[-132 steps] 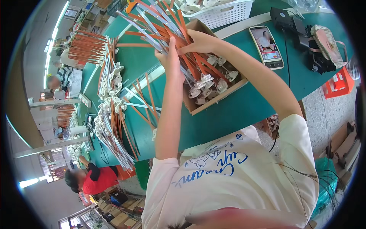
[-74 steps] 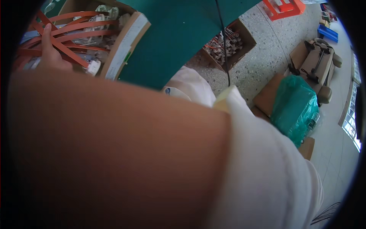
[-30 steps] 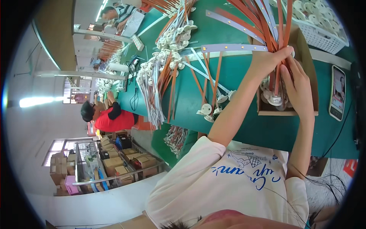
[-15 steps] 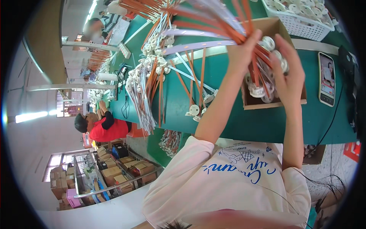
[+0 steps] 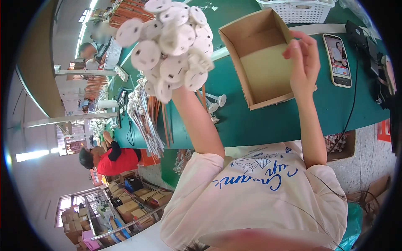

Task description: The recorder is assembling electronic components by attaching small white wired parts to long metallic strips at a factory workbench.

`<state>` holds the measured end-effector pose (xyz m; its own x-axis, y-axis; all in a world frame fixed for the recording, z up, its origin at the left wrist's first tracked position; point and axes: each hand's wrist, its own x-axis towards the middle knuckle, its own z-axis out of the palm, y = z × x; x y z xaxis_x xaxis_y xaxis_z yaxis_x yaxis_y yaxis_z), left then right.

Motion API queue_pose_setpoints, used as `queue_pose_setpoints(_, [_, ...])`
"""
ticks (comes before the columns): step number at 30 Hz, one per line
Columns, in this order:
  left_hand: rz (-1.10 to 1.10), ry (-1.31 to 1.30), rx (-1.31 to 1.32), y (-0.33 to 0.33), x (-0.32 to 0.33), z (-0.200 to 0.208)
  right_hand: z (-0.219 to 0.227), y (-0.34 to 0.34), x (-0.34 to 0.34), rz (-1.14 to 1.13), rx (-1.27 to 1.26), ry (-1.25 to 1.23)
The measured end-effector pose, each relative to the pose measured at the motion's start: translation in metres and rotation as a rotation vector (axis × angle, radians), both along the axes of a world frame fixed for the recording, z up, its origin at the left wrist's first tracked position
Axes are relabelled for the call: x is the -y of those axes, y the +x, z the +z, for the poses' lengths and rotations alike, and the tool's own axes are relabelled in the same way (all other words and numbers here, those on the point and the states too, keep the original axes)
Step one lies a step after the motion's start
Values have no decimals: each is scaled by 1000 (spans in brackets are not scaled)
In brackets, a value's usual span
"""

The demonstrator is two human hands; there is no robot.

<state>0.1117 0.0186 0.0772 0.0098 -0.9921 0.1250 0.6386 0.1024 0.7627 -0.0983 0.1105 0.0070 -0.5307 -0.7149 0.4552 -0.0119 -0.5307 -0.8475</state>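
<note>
Raised at the upper left, a thick bunch of white round plastic discs with small slots [image 5: 171,50] covers my left hand, which grips it from beneath; only my left forearm [image 5: 194,117] shows. Nearer the middle, an open brown cardboard box [image 5: 238,79] sits on the green table, its pale bottom visible. My right hand [image 5: 305,62] is at the box's right wall, fingers bent and apart, fingertips over the rim. Whether they touch the cardboard I cannot tell. Behind my left forearm, a few loose discs on strips [image 5: 215,103] lie on the table.
A phone [image 5: 337,60] lies right of the box, a cable beside it. A white basket [image 5: 301,12] stands at the far edge of view. Bundled strips with discs [image 5: 144,119] hang over the table's left part. A person in red [image 5: 119,161] works farther left.
The bunch has left the box area and moved left with my left hand, its discs now facing up. The box's inside has come into view. My right hand remains by its right side.
</note>
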Motion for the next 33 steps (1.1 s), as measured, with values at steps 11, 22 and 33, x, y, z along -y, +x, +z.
queue_pose_setpoints(11, [-264,59,-120,31,24,-17,2,84,-37,423,-402,-133])
queue_pose_setpoints(22, [-57,131,-37,55,19,-21,9,94,-44,458,-485,-149])
queue_pose_setpoints(33, [475,-55,511,95,6,24,-6,53,-53,433,-610,94])
